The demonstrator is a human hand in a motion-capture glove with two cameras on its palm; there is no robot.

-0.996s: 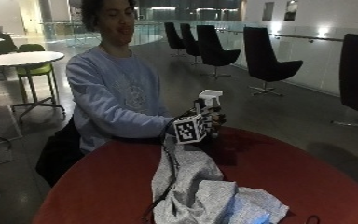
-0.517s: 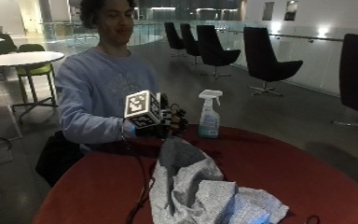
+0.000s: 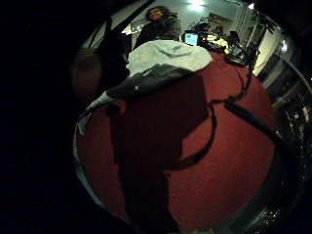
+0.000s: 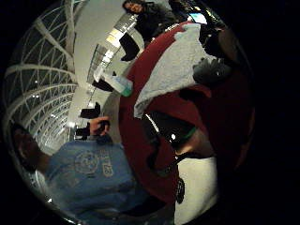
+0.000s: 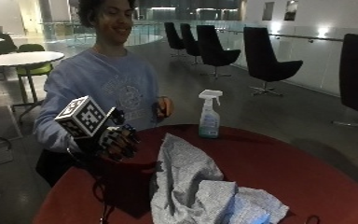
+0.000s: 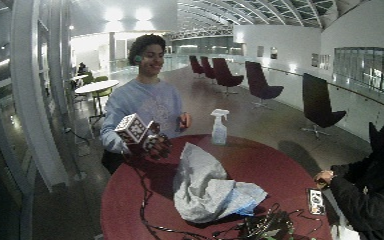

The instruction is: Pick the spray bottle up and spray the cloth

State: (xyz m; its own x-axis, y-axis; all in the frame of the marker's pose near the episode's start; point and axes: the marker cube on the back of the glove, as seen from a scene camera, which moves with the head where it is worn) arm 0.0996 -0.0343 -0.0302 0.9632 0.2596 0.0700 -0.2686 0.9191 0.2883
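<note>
A: Outside view: the spray bottle (image 5: 209,115) stands upright at the tabletop's (image 5: 278,163) far edge, near the person. The gloved right hand (image 5: 118,141) hangs over the edge nearest the person, well apart from the bottle, fingers loosely curled, holding nothing.

B: Cloth?

A: The grey cloth (image 5: 197,186) lies crumpled mid-tabletop, between the hand and the bottle.

B: Wide outside view?

A: Same layout; the bare hand (image 6: 183,121) is raised at the chest.

B: Palm views?

A: The thumb-side view shows the bottle (image 4: 114,81) at the edge beside the cloth (image 4: 173,65); the little-finger view shows red tabletop (image 3: 229,161) and cloth (image 3: 161,63).
</note>
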